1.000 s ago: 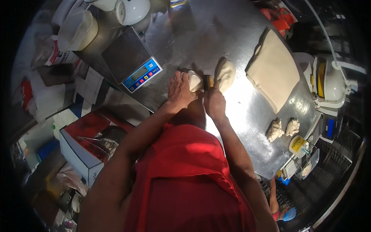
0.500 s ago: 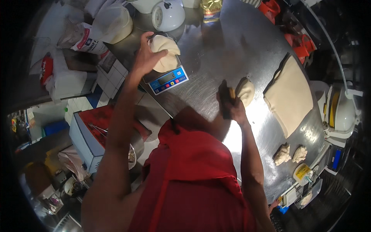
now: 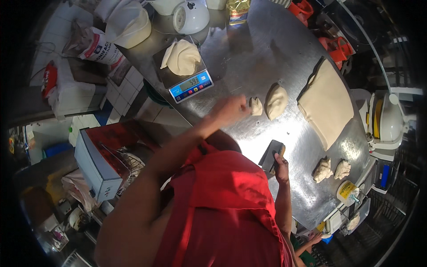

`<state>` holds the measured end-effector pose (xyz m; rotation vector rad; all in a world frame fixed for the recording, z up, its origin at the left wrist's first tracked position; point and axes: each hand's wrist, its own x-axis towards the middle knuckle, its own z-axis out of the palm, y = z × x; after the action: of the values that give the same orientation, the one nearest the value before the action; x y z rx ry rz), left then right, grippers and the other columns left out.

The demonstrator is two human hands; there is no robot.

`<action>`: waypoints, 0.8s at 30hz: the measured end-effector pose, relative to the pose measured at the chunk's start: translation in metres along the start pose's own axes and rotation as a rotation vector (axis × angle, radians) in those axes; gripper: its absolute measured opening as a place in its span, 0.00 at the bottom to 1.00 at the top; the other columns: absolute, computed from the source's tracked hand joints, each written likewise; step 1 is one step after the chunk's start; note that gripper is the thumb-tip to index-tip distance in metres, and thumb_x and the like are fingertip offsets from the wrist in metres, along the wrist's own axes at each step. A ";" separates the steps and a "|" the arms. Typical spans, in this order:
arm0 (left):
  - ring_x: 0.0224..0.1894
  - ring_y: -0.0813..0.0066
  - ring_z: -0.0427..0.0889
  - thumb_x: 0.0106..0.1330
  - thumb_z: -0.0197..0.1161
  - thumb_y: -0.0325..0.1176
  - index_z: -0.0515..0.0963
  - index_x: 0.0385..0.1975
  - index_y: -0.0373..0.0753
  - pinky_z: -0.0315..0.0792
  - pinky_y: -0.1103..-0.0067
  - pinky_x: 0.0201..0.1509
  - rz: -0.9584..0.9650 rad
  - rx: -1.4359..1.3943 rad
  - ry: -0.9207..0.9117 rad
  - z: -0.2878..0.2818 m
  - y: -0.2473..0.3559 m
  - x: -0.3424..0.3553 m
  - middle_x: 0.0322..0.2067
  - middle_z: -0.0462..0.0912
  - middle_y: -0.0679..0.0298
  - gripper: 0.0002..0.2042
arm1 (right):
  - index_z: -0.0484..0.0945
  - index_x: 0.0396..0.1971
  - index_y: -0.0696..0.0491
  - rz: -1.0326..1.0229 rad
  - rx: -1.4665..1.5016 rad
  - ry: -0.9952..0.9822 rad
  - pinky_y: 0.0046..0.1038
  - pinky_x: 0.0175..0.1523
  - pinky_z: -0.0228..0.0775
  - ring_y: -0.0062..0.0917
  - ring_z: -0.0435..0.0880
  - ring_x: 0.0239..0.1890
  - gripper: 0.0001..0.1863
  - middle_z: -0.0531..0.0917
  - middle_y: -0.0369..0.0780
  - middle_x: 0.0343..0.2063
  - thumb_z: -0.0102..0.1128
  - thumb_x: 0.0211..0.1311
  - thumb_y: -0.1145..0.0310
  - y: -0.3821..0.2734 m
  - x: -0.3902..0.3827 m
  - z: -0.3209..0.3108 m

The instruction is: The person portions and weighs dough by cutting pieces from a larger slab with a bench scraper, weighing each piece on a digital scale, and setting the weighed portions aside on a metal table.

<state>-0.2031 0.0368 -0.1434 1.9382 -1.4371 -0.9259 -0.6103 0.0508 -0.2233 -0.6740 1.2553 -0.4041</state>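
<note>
My left hand [image 3: 229,110] is blurred beside a small piece of dough [image 3: 255,107] on the steel table [image 3: 240,71]; whether its fingers are apart does not show. My right hand [image 3: 281,168] grips a bench scraper [image 3: 271,155] with a dark blade, held low near the table's front edge. Just right of the small piece lies a larger lump of dough [image 3: 277,102]. On the blue-fronted digital scale [image 3: 191,86] rests a big folded lump of dough [image 3: 181,58], with no hand on it.
A flat dough sheet [image 3: 328,104] lies to the right, with two small dough lumps [image 3: 323,170] nearer me. Tubs [image 3: 129,26], a white bowl [image 3: 191,18] and a gold packet [image 3: 238,11] stand at the back. Another person's hand [image 3: 316,239] shows at lower right.
My left hand has left the dough on the scale and moved right, toward the small piece. My right hand has drawn the scraper back toward me. The small piece now shows beside the larger lump.
</note>
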 end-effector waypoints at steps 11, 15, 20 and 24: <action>0.17 0.68 0.86 0.73 0.62 0.33 0.76 0.42 0.30 0.78 0.74 0.18 -0.314 -0.563 -0.504 0.096 -0.076 -0.014 0.23 0.85 0.55 0.10 | 0.83 0.53 0.61 -0.040 -0.029 0.023 0.27 0.47 0.77 0.21 0.84 0.41 0.20 0.87 0.37 0.43 0.64 0.74 0.59 0.002 0.000 0.007; 0.21 0.61 0.88 0.72 0.63 0.32 0.77 0.43 0.31 0.81 0.69 0.24 -0.341 -0.488 -0.536 0.094 -0.066 -0.008 0.23 0.85 0.54 0.10 | 0.83 0.53 0.60 -0.039 -0.028 0.024 0.26 0.48 0.76 0.21 0.84 0.42 0.20 0.87 0.37 0.42 0.64 0.74 0.59 0.001 -0.001 0.007; 0.42 0.53 0.87 0.66 0.63 0.26 0.79 0.45 0.37 0.82 0.64 0.49 0.012 -0.084 -0.118 0.098 -0.042 -0.004 0.39 0.86 0.56 0.09 | 0.83 0.53 0.60 -0.026 -0.002 0.015 0.26 0.50 0.75 0.21 0.83 0.43 0.19 0.87 0.37 0.43 0.64 0.75 0.60 -0.001 -0.002 0.009; 0.53 0.52 0.82 0.66 0.60 0.21 0.81 0.44 0.39 0.76 0.64 0.57 0.481 0.113 0.315 0.084 -0.011 0.027 0.53 0.80 0.54 0.09 | 0.83 0.53 0.60 -0.025 -0.004 0.038 0.26 0.50 0.75 0.20 0.83 0.43 0.18 0.86 0.36 0.43 0.63 0.75 0.62 -0.009 -0.007 0.012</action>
<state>-0.2579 0.0121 -0.2085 1.6091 -1.6777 -0.3125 -0.6003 0.0518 -0.2102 -0.6886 1.2850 -0.4371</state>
